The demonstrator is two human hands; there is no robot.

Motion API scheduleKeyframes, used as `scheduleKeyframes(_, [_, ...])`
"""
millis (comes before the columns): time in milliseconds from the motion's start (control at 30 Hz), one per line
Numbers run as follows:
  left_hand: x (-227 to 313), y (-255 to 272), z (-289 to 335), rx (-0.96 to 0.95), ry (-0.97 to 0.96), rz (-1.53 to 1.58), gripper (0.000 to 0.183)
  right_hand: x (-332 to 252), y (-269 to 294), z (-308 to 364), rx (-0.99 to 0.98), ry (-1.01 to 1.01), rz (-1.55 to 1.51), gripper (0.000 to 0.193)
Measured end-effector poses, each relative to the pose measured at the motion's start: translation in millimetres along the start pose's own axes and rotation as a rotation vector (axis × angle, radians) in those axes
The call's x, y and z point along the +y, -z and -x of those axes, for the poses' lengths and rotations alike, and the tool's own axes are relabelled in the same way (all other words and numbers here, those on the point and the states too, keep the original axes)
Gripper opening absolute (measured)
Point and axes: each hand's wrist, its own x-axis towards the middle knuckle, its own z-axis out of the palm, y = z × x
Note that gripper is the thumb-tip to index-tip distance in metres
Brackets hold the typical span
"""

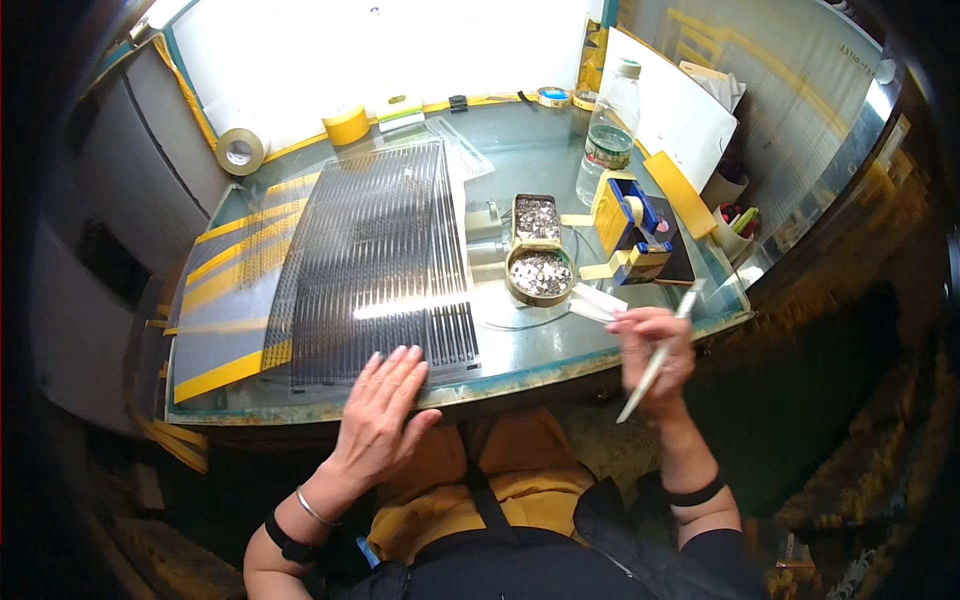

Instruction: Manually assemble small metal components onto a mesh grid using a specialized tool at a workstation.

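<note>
My left hand lies flat with its fingers stretched out at the near edge of a dark, finely striped film sheet. My right hand, slightly blurred, is raised by the table's near edge at the right. It holds a slender pale stick, slanting with its pointed end down towards me. The fingertips of that hand are by small white strips on the glass; whether they touch is unclear. Just beyond stand a round tin and a rectangular tin, both filled with dark and pale bits.
A blue and yellow tape dispenser and a clear bottle stand at the right. Yellow-striped sheeting lies left of the film. Tape rolls rest near the bright back panel. The glass table's edge runs close to me.
</note>
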Motion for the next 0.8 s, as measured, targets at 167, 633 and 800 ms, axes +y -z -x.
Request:
scheduleKeyframes(167, [-5.2, 5.1, 0.1, 0.045, 0.052, 0.116, 0.043, 10.5, 89.5, 15.6, 0.304, -0.210, 0.511, 0.013])
scheduleKeyframes(633, [0.2, -12.8, 19.4, 0.220, -0.065, 0.156, 0.035, 35.9, 111.4, 57.3, 0.349, -0.390, 0.963, 0.013])
scheduleKeyframes(800, [2.3, -4.6, 20.6, 0.317, -0.083, 0.149, 0.032, 41.4, 86.7, 69.5, 0.419, -0.269, 0.864, 0.007])
